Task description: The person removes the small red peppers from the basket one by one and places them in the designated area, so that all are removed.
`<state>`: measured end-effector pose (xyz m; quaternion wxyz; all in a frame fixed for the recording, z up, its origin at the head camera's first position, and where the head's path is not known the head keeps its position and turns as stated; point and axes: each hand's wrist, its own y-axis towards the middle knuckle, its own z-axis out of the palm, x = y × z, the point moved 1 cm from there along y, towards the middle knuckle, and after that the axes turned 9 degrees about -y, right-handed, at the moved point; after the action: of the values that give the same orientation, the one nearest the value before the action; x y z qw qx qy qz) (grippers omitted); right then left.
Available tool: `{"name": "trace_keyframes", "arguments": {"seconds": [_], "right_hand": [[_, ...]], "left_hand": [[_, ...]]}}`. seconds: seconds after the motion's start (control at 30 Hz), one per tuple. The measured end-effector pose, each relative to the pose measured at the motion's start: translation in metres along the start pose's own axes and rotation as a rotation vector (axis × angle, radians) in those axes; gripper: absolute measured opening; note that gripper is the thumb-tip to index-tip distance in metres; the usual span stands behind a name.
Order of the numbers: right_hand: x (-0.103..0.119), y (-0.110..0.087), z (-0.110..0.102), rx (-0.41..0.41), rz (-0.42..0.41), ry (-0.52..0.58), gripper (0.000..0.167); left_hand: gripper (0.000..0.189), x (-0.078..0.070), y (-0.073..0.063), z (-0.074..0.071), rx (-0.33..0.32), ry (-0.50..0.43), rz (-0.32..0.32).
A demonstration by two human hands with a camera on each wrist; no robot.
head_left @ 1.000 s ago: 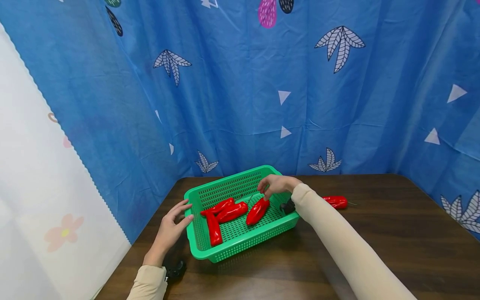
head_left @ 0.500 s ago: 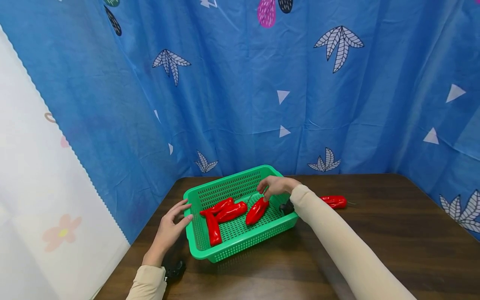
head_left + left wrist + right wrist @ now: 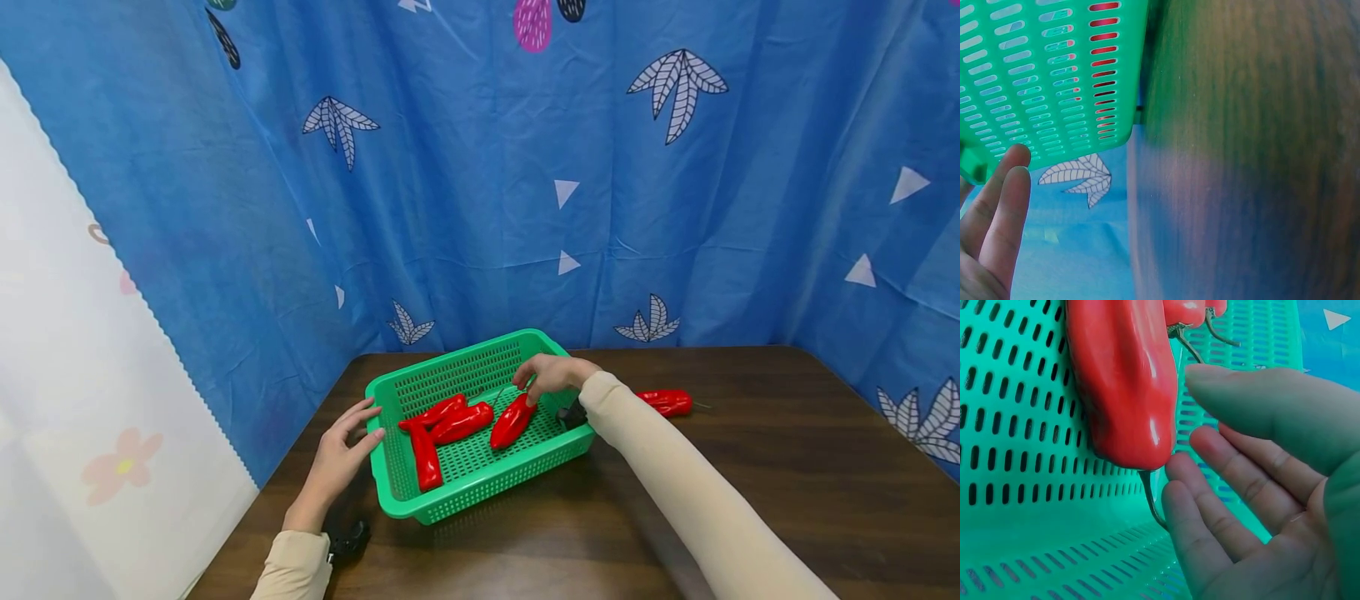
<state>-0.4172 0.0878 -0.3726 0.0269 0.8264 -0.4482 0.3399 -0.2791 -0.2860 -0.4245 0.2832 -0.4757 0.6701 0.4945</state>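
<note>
A green perforated plastic basket [image 3: 381, 475] holds several glossy red peppers. My left hand [image 3: 339, 458] is at the basket's left rim, fingers extended and thumb at the edge; in the left wrist view, two fingers [image 3: 1013, 200] show beside the basket's slotted wall. My right hand [image 3: 553, 374] reaches over the basket's right part, its fingertips close to the stem end of one red pepper [image 3: 511, 423]. In the right wrist view, thumb and fingers are apart beside that pepper [image 3: 1125, 381], not wrapped around it. Left of it lie other red peppers [image 3: 462, 423] in a loose cluster.
Another red pepper [image 3: 667, 403] lies on the dark wooden table [image 3: 765, 450] right of the basket, partly behind the right sleeve. A blue patterned curtain [image 3: 480, 208] hangs behind the table, with a white one [image 3: 67, 375] at left. Black wrist devices [image 3: 348, 542] are worn under both wrists.
Hands, basket and peppers hold nearly the same positions. The whole head view has shifted very slightly.
</note>
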Motion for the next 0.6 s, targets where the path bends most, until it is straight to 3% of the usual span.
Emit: {"name": "trace_keyframes", "arguments": {"seconds": [0.27,0.6], "right_hand": [[0.0000,-0.0033,-0.0011,0.021,-0.034,-0.060,0.049],[-0.0028,0.0014,0.0022,0.022,-0.004,-0.055,0.050]], "left_hand": [[0.044,-0.0003,0.0008,0.0005,-0.001,-0.001,0.014],[0.043,-0.0008,0.0009,0.0004,0.000,0.017,0.033]]}}
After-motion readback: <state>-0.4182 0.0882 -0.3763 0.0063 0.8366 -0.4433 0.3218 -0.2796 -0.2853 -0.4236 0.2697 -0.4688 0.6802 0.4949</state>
